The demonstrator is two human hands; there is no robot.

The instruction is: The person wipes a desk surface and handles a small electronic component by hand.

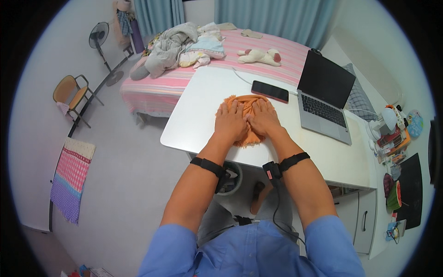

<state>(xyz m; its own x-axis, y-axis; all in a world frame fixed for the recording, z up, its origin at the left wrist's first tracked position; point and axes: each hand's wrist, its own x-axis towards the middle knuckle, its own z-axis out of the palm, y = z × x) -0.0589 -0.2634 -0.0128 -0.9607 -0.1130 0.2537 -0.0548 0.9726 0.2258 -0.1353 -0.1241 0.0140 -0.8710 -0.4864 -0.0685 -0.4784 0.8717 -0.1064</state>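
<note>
An orange fringed cloth (252,139), perhaps a scarf, lies bunched in a rounded heap on the white desk (193,114). My left hand (229,121) rests palm down on its left half, fingers slightly spread and pointing away from me. On the right half lies my right hand (264,118), also palm down with spread fingers. The two thumbs come close together over the middle of the cloth. Folds show between the hands, and the fringe hangs out towards me. Just beyond the right hand is a smartphone (270,91) with a dark screen.
An unfolded laptop (322,100) stands to the right, near a white desk lamp (385,121). Behind the desk is a bed (155,88) with crumpled bedding and a plush dog (259,57). A waste bin (237,183) sits below the desk's front edge. A chair (78,91) stands left.
</note>
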